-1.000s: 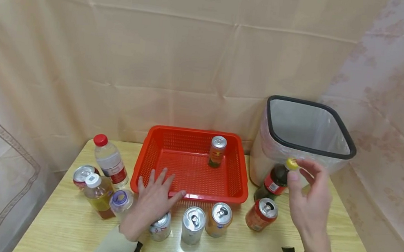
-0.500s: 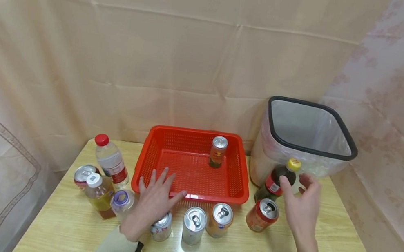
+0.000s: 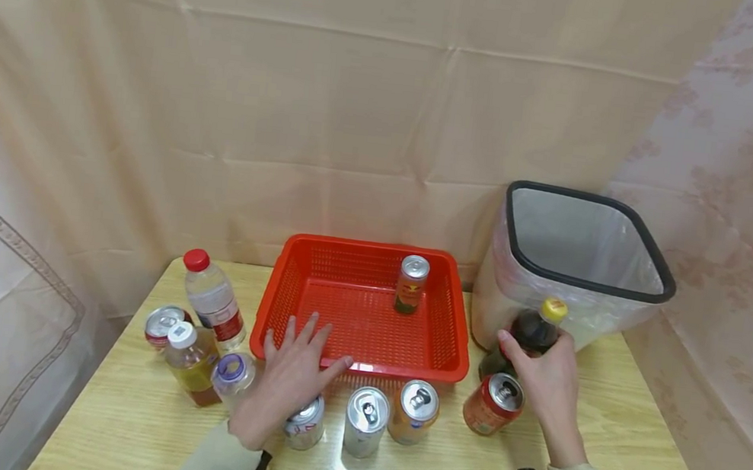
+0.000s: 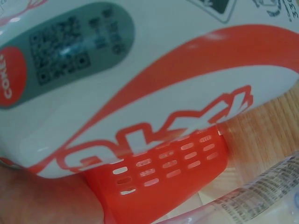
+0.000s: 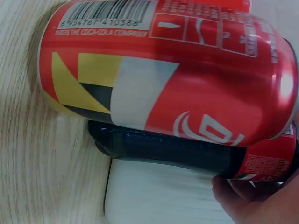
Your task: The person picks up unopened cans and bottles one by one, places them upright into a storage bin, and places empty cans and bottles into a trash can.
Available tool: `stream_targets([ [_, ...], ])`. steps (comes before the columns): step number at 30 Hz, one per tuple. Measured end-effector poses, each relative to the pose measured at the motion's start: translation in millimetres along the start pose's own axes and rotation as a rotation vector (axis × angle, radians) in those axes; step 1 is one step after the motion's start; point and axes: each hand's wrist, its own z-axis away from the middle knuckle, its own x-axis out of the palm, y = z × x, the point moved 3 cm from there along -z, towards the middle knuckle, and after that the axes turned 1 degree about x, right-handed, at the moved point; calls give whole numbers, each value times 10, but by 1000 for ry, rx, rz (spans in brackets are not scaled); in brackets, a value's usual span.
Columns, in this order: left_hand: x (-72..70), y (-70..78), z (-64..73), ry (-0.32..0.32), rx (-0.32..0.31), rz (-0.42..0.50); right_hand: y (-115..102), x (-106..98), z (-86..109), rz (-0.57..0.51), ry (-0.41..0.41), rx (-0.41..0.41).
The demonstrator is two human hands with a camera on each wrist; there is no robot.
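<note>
My right hand (image 3: 548,383) grips a cola bottle (image 3: 533,333) with a yellow cap, thumb on one side and fingers on the other. The right wrist view shows the fingers at the bottle's red label (image 5: 268,158). A red cola can (image 3: 491,408) stands just in front of the bottle, close to the hand. My left hand (image 3: 287,382) lies with spread fingers over the front rim of a red plastic basket (image 3: 396,371). Beside and partly under that wrist is a white-and-red cola can (image 4: 187,93). Inside the basket, a small orange can (image 3: 410,288) stands upright at the back right.
A lined trash bin (image 3: 503,279) with a black rim stands behind the bottle. A silver can (image 3: 366,421) and an orange can (image 3: 414,415) stand before the basket. On the left are a red-capped bottle (image 3: 214,298), a white-capped bottle (image 3: 192,361), a purple-topped bottle (image 3: 232,374) and another can (image 3: 163,324).
My right hand has come down from beside the yellow cap and moved left, and its fingers have closed round the cola bottle. The left hand stays on the basket rim.
</note>
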Motion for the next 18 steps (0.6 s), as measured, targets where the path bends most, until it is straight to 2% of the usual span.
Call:
stream_targets([
  [7, -8, -7, 6, -16, -3, 9, 23, 10, -26, 11, 9, -45],
  [18, 1, -3, 11, -7, -12, 9, 27, -1, 28, -13, 28, -126],
])
